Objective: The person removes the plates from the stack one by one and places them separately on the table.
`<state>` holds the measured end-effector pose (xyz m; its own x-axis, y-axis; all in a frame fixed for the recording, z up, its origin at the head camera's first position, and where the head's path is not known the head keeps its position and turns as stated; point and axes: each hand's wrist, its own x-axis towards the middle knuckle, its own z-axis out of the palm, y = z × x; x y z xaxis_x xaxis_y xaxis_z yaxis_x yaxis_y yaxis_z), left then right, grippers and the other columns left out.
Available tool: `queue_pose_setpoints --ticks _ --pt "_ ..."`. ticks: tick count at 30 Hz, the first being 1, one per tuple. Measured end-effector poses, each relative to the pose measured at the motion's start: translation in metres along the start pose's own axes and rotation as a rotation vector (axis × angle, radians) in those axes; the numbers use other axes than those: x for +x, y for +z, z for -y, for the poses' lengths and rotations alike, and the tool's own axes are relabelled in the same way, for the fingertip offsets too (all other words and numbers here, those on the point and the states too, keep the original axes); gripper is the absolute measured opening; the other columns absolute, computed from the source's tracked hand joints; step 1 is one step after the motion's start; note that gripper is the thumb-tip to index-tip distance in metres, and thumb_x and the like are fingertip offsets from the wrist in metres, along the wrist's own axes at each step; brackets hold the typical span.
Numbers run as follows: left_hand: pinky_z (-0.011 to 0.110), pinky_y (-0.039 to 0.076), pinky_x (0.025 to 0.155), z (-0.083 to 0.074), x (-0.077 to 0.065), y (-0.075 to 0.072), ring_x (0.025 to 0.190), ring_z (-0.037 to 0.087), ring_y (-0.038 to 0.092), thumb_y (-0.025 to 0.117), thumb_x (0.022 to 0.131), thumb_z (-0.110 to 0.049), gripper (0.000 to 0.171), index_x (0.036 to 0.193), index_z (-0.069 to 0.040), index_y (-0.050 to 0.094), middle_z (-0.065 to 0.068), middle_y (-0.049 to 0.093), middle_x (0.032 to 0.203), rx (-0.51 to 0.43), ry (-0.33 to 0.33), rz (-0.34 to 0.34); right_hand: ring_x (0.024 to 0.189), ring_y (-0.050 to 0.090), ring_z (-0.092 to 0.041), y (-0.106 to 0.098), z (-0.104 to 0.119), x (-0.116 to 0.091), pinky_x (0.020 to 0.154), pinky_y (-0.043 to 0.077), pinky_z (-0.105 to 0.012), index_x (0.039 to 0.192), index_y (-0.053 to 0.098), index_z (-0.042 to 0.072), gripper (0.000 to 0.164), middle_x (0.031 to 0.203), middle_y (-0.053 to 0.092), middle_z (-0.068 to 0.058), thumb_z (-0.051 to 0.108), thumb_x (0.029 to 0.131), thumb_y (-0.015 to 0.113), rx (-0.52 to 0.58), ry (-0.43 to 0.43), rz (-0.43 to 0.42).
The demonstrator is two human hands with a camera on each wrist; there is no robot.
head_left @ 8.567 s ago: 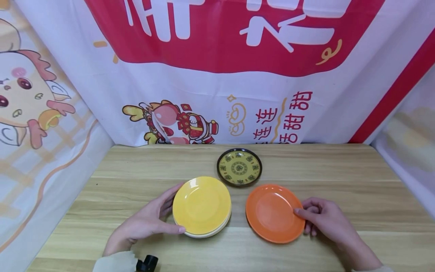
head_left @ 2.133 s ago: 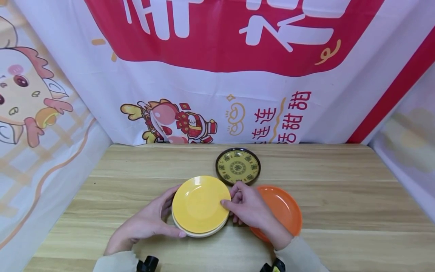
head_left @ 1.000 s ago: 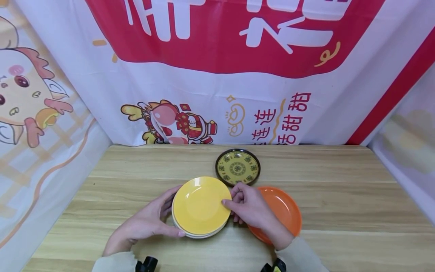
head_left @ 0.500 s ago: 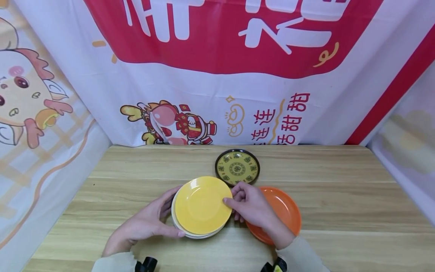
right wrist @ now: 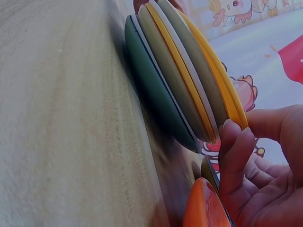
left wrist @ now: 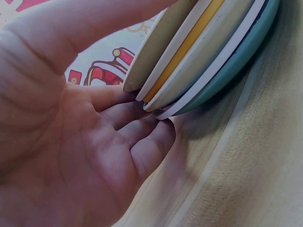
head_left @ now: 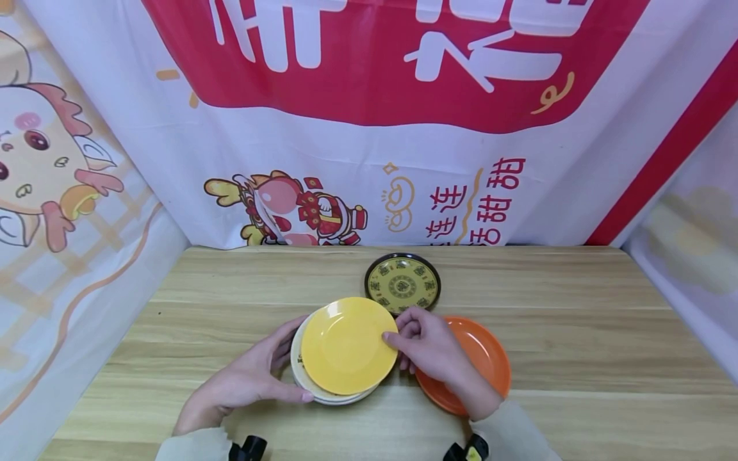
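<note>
My left hand (head_left: 250, 378) holds a stack of plates from its left side, thumb at the front and fingers behind. On top lies a yellow plate (head_left: 348, 346), shifted right so that a cream plate (head_left: 297, 363) shows under its left edge. My right hand (head_left: 432, 349) pinches the yellow plate's right rim between thumb and fingers. In the right wrist view the yellow plate (right wrist: 232, 101) tilts slightly apart from the plates below. Both wrist views show several cream, white and yellow edges stacked above a green plate (right wrist: 154, 92) at the bottom.
An orange plate (head_left: 490, 358) lies right of the stack, partly hidden by my right forearm. Behind the stack sits a dark-rimmed plate (head_left: 402, 285) with a patterned yellow-green face. A printed cloth (head_left: 369, 147) hangs behind the wooden table (head_left: 565, 307).
My right hand has gone from the orange plate's rim to the yellow plate's. The yellow plate has slid right on the stack, uncovering the cream plate. My left hand stays at the stack.
</note>
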<state>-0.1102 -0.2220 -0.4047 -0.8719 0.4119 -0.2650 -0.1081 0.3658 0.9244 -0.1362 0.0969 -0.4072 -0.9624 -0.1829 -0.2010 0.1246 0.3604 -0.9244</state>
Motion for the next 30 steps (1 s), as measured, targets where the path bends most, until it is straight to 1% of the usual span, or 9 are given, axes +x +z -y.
queue_pose_setpoints --ticks 6,17,18,22,23,25,27,29,30 --pt "0.058 0.027 0.134 0.0012 -0.0009 -0.0010 0.165 0.042 0.028 0.098 0.079 -0.022 0.116 0.170 -0.021 0.026 0.011 0.029 0.178 0.005 0.004 0.004 0.057 0.064 -0.019 -0.0009 0.0011 0.0000 0.049 0.057 -0.029 0.108 0.066 0.008 0.025 0.081 0.067 -0.007 0.021 0.096 0.082 0.023 0.015 -0.012" --pt "0.054 0.029 0.133 0.0042 -0.0011 -0.0017 0.163 0.041 0.031 0.098 0.078 -0.019 0.114 0.169 -0.018 0.029 0.013 0.032 0.176 0.003 0.053 0.027 0.058 0.066 -0.019 -0.0047 0.0001 0.0001 0.054 0.062 -0.032 0.113 0.064 0.004 0.025 0.081 0.067 -0.009 0.017 0.098 0.080 0.128 0.017 -0.006" --pt "0.052 0.030 0.134 0.0042 -0.0012 -0.0016 0.163 0.041 0.031 0.098 0.078 -0.019 0.114 0.169 -0.018 0.029 0.013 0.032 0.176 0.002 0.055 0.027 0.058 0.066 -0.019 -0.0051 -0.0002 0.0004 0.054 0.063 -0.032 0.113 0.064 0.004 0.025 0.081 0.067 -0.009 0.016 0.098 0.079 0.137 0.017 -0.006" --pt "0.024 0.036 0.129 0.0037 -0.0013 -0.0011 0.164 0.040 0.028 0.098 0.078 -0.019 0.114 0.169 -0.018 0.029 0.013 0.032 0.177 0.002 0.053 0.026 0.058 0.066 -0.018 -0.0064 -0.0004 0.0013 0.056 0.064 -0.033 0.113 0.063 0.002 0.024 0.081 0.069 -0.009 0.014 0.098 0.078 0.172 0.015 0.004" --pt "0.021 0.036 0.128 0.0035 -0.0013 -0.0008 0.165 0.040 0.027 0.098 0.077 -0.019 0.114 0.169 -0.018 0.029 0.012 0.032 0.177 0.005 0.052 0.025 0.058 0.066 -0.018 -0.0067 -0.0002 0.0014 0.056 0.064 -0.033 0.113 0.063 0.002 0.024 0.082 0.070 -0.009 0.014 0.099 0.078 0.179 0.016 0.006" --pt "0.024 0.033 0.129 0.0029 -0.0010 0.0001 0.165 0.039 0.025 0.098 0.077 -0.019 0.115 0.169 -0.019 0.028 0.011 0.031 0.177 0.015 0.049 0.023 0.059 0.067 -0.018 -0.0070 0.0004 0.0017 0.058 0.065 -0.032 0.114 0.063 0.002 0.024 0.084 0.071 -0.010 0.014 0.099 0.077 0.187 0.020 0.009" --pt "0.037 0.029 0.135 0.0021 -0.0004 0.0012 0.166 0.039 0.023 0.099 0.077 -0.020 0.117 0.170 -0.019 0.027 0.010 0.030 0.178 0.016 0.040 0.021 0.061 0.067 -0.018 -0.0074 0.0009 0.0017 0.059 0.065 -0.031 0.115 0.063 0.002 0.024 0.085 0.072 -0.010 0.015 0.099 0.077 0.194 0.024 0.011" --pt "0.053 0.020 0.137 0.0011 0.0001 0.0022 0.167 0.039 0.019 0.099 0.077 -0.021 0.121 0.171 -0.019 0.022 0.010 0.026 0.179 0.014 0.025 0.013 0.062 0.067 -0.018 -0.0077 0.0013 0.0018 0.060 0.065 -0.031 0.115 0.063 0.002 0.025 0.087 0.072 -0.010 0.016 0.099 0.077 0.199 0.027 0.012" --pt "0.056 0.018 0.137 0.0007 0.0005 0.0026 0.168 0.038 0.017 0.099 0.077 -0.021 0.124 0.172 -0.019 0.019 0.010 0.024 0.180 0.008 0.016 0.009 0.062 0.067 -0.018 -0.0078 0.0016 0.0018 0.060 0.065 -0.031 0.116 0.063 0.002 0.025 0.088 0.072 -0.010 0.016 0.099 0.077 0.202 0.029 0.014"
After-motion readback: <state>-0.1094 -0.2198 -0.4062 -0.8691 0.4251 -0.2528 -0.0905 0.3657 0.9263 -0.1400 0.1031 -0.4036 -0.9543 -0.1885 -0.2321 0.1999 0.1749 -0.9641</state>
